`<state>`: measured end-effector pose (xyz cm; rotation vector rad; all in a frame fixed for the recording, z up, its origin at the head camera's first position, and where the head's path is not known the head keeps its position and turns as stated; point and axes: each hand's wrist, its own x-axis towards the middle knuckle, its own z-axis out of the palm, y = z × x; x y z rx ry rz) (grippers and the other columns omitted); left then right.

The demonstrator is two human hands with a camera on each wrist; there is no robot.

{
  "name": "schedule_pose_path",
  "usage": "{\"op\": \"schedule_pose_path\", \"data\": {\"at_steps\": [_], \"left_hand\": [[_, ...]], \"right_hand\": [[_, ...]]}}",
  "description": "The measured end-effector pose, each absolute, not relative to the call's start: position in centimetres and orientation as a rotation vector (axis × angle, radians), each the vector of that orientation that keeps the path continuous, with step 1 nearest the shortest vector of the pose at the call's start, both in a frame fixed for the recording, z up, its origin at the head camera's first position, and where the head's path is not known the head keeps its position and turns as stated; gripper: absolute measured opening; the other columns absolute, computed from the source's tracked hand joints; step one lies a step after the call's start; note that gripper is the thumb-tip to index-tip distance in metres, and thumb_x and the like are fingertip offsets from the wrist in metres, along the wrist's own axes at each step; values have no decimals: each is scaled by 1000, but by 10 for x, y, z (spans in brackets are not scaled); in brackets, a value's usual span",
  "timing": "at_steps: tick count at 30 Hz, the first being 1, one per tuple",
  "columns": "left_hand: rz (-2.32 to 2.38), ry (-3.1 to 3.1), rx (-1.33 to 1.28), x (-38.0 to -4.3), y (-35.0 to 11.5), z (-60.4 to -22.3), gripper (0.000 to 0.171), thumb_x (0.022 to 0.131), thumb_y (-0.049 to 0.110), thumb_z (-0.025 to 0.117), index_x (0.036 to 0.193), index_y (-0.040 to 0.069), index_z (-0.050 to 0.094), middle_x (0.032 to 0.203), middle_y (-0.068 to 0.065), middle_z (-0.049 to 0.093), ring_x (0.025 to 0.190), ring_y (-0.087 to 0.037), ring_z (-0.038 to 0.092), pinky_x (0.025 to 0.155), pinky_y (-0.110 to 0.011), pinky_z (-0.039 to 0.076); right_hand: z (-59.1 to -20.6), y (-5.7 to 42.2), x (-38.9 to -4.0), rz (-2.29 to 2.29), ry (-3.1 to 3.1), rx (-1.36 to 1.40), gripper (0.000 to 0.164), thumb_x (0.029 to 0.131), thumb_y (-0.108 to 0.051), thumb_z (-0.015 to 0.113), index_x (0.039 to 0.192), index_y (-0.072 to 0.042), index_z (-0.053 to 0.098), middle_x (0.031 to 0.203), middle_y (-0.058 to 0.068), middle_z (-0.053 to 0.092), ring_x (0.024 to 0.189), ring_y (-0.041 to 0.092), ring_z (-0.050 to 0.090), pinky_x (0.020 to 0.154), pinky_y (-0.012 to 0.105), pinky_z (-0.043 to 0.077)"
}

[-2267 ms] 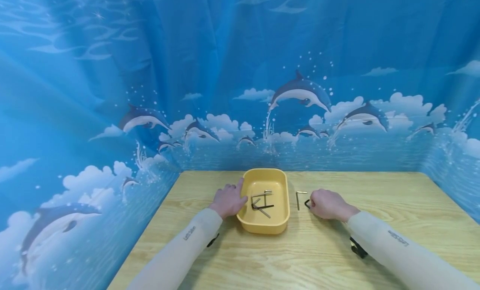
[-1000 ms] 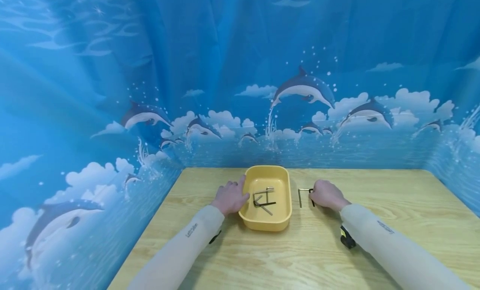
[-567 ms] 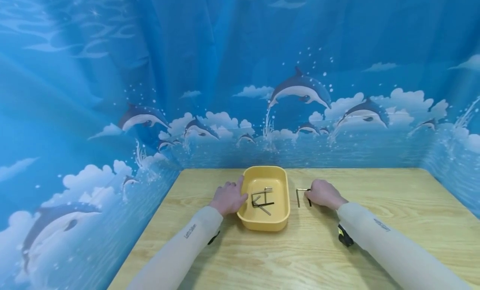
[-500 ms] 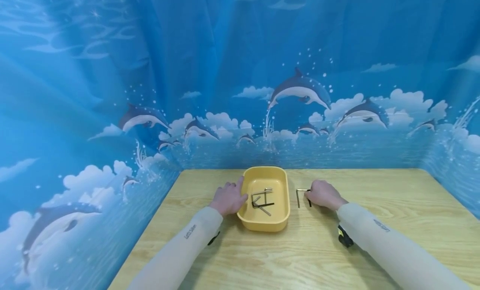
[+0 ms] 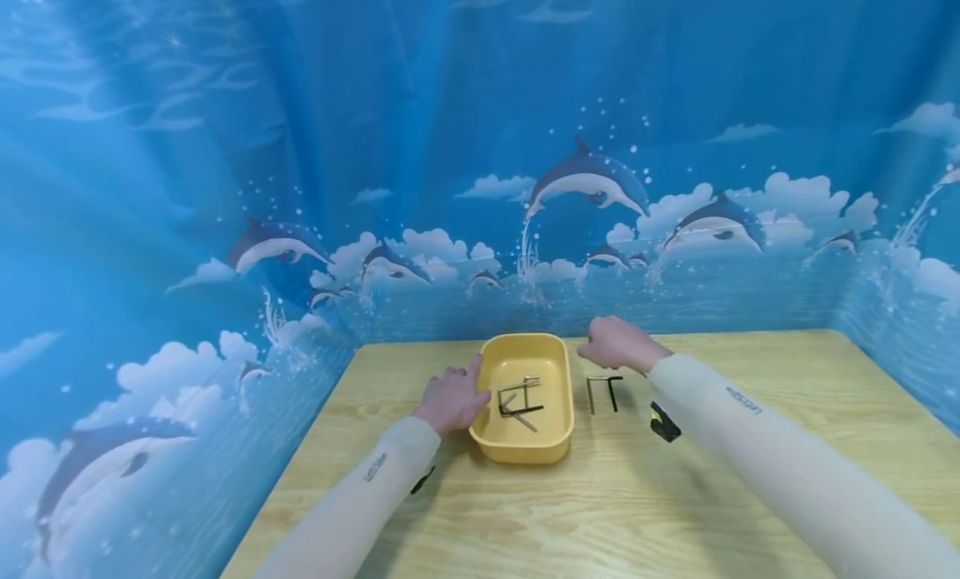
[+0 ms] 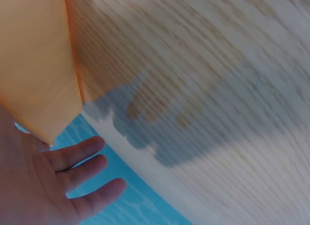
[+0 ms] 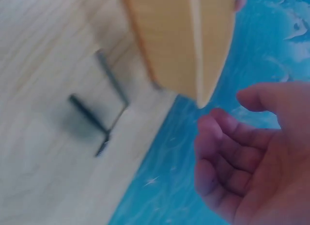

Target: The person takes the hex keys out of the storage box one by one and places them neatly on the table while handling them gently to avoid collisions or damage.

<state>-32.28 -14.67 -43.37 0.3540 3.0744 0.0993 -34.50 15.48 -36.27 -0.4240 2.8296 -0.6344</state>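
My left hand point(image 5: 451, 398) holds the left rim of a yellow plastic basin point(image 5: 522, 456), thumb over the rim and index finger along it. In the left wrist view the other fingers point(image 6: 82, 171) are stretched out beside the wall. Several L-shaped hex keys point(image 5: 522, 411), silver and black, lie crossed in the basin. To its right, a brass-coloured hex key point(image 5: 591, 396) and a black hex key point(image 5: 614, 393) lie side by side on the table. Raised behind these, my right hand point(image 5: 621, 344) is near the basin's back right corner, fingers loosely curled around nothing.
The wood-grain table point(image 5: 510, 521) ends at a blue curtain point(image 5: 450, 146) printed with dolphins, which hangs along its back and sides. The curtain is close behind my right hand.
My right hand first turned the black hex key and laid it beside the brass-coloured one. It has since let go and moved up and left. The left hand stays at the basin.
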Motion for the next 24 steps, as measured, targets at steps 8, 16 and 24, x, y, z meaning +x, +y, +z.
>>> {"op": "schedule_pose_path", "data": {"at_steps": [8, 16, 24], "left_hand": [[128, 3084, 340, -321, -146, -434, 72, 103, 50, 39, 162, 15, 18, 146, -19, 54, 136, -39, 48, 108, -60, 40], [106, 3104, 346, -322, -148, -437, 72, 102, 49, 40, 162, 15, 20, 143, -19, 56, 133, -38, 50, 106, -60, 41], [106, 3111, 382, -323, -148, -438, 70, 103, 48, 41, 161, 15, 20, 139, -19, 59, 129, -38, 54, 102, -61, 44]], "right_hand": [[-339, 114, -345, -501, 2767, -560, 45, 100, -26, 58, 57, -19, 50, 49, -4, 41, 43, 11, 34, 50, 28, 37], [-341, 73, -350, -365, 2735, -636, 41, 96, -19, 61, 58, -18, 46, 49, -5, 34, 43, 10, 28, 46, 27, 31], [-354, 39, -360, -102, 2713, -733, 30, 97, -12, 61, 68, -18, 55, 56, -4, 38, 50, 11, 32, 51, 28, 32]]}}
